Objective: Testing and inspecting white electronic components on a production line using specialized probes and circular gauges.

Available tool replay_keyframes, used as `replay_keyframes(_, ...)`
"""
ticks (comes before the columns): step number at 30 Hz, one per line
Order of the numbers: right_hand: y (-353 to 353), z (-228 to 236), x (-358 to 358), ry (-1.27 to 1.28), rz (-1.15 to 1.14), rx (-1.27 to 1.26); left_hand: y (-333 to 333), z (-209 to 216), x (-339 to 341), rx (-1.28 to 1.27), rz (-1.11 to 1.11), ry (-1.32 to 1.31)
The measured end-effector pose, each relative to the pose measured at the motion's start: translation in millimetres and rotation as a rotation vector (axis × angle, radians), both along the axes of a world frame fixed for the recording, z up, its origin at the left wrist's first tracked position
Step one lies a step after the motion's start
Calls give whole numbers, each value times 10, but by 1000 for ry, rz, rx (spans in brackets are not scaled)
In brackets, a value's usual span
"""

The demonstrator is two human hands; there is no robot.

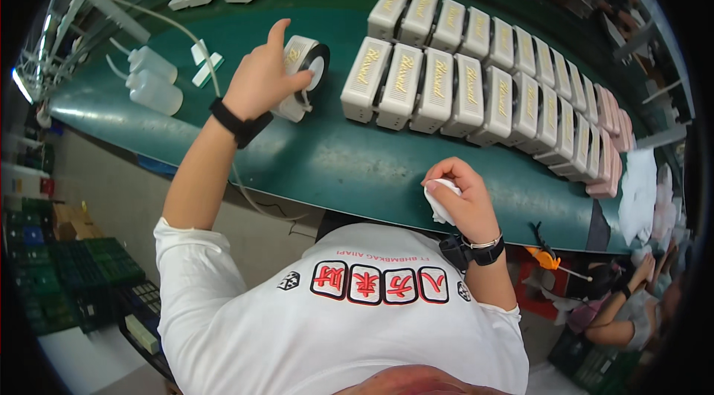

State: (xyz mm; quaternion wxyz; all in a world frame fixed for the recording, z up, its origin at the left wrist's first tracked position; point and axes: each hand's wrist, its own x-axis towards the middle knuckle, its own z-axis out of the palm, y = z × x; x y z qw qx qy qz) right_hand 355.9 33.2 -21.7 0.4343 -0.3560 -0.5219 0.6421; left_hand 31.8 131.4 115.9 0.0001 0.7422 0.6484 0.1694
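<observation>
My left hand (262, 71) is beside a white boxy device (297, 59) with gold lettering, a black edge and a round white disc on its side. The index finger points up and away, and the thumb stretches across the device's near part; the remaining fingers are mostly hidden. A crumpled white cloth (440, 203) is bunched in my closed right hand (465, 198), above the bench's near edge. Two long rows of similar white devices (401, 86) stand close together to the right of the single one.
The green bench (320, 164) curves across the view. Two squeeze bottles (155, 91), a small green-and-white piece (207, 70) and a hanging hose (178, 27) are at left. Pink devices (611, 168) and white wrapping (638, 194) are at right, with an orange-handled tool (544, 257) and another person's arm (621, 313).
</observation>
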Motion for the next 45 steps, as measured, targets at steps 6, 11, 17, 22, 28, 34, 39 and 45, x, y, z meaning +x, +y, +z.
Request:
replay_keyframes(6,-181,-98,284,-32,-72,-2,466,-264,272,-13,-66,-180)
replay_keyframes(11,-512,-8,882,-106,-263,-32,778,-506,-5,-302,-247,-602)
replay_keyframes(17,-1014,349,1940,-163,-741,183,703,-942,-209,-479,-553,-889)
replay_keyframes(22,-1122,143,3071,-277,-1159,191,671,-1051,-22,-376,-513,-833)
replay_keyframes(28,-559,7,4057,-789,-860,102,600,-1159,18,-293,-440,-840)
replay_keyframes(34,309,-136,4227,-961,-744,147,560,-1102,39,-296,-441,-794)
replay_keyframes(39,1028,-105,4042,-1226,-678,171,407,-1197,-47,-317,-362,-805)
replay_keyframes(45,1489,-208,4274,-1430,-282,76,384,-1090,-21,-307,-374,-832)
